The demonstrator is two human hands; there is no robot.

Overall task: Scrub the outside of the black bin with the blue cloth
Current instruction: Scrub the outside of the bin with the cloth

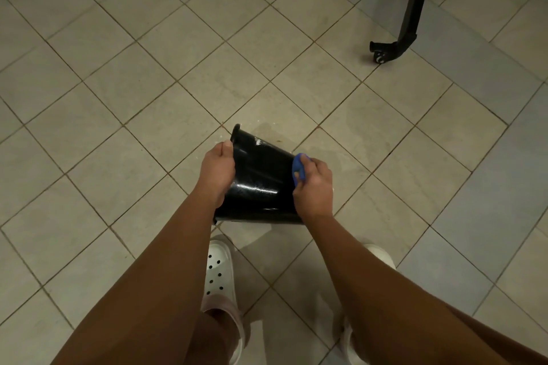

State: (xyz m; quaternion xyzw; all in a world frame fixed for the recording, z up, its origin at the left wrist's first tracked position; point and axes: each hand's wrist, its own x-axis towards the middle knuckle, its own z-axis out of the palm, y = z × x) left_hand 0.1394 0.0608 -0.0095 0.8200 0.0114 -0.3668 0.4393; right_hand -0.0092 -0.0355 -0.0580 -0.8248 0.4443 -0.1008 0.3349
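The black bin (261, 181) is held on its side above the tiled floor, its rim toward the left and its narrower base toward the right. The glossy wall shows wet streaks and a little white foam. My left hand (216, 173) grips the bin at its rim end, fingers curled over the edge. My right hand (314, 187) holds the bunched blue cloth (299, 169) against the bin's base end. Most of the cloth is hidden under my fingers.
Beige floor tiles (178, 68) lie all around, with a damp patch (335, 133) beyond the bin. A black frame leg with a caster (382, 53) stands at the upper right. My feet in white clogs (218, 272) are directly below the bin.
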